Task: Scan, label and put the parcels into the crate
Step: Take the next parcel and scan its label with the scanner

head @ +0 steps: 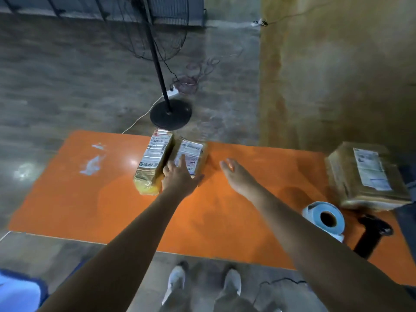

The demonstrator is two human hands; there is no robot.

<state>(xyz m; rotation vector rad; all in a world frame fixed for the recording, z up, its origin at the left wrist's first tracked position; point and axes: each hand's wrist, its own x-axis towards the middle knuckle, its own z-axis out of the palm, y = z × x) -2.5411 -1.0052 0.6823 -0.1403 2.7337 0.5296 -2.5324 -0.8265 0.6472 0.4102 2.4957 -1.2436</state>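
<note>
At far edge of table (117,149) | left hand (180,177) flat-fingered on small parcel (193,152), likely dragging it closer | right hand (236,174) open, empty, beside.

left hand (180,179): arm outstretched, fingers (182,160) spread | right hand (236,174): arm outstretched, fingers straight

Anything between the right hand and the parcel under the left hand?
Nothing visible. Only orange table surface separates the right hand from the parcel, whose near end the left hand touches.
</note>
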